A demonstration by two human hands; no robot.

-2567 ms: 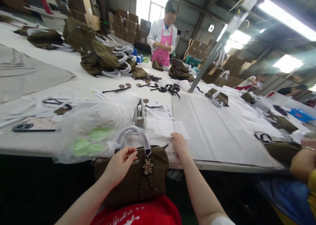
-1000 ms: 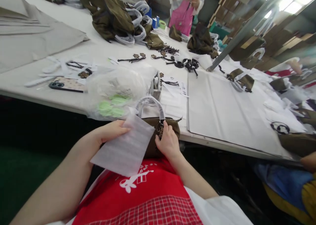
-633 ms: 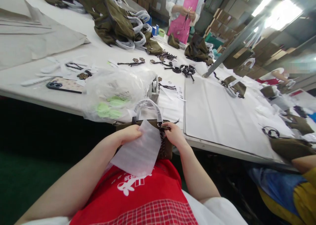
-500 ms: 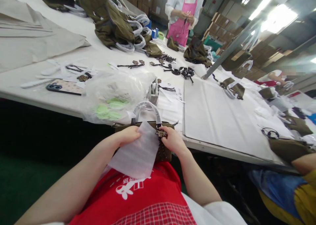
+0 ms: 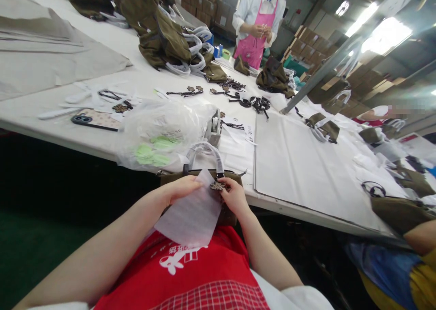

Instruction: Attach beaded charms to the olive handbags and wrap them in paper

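An olive handbag [image 5: 170, 178] with wrapped handles [image 5: 206, 147] stands at the table's edge against my red apron. My left hand [image 5: 185, 187] is closed on a thin white foam sheet [image 5: 190, 217], pinching its upper left edge in front of the bag. The sheet hangs down and hides much of the bag's front. My right hand [image 5: 233, 194] is closed on a brown patterned flower charm [image 5: 217, 185] just below the right handle base. The charm's cords are mostly hidden behind the sheet and fingers.
Left of the bag lies a clear plastic bag [image 5: 150, 133] with green pieces, and a phone [image 5: 95, 120]. More charms [image 5: 190, 92] and black straps [image 5: 255, 102] lie farther back. Olive bags [image 5: 166, 42] are piled behind. A metal post [image 5: 306, 85] rises at right. A co-worker in a pink apron [image 5: 252, 42] stands opposite.
My right hand has shifted slightly left and turned, with the charm moving left and lying flatter over the sheet's edge. My left hand still pinches the sheet. The view has shifted slightly.
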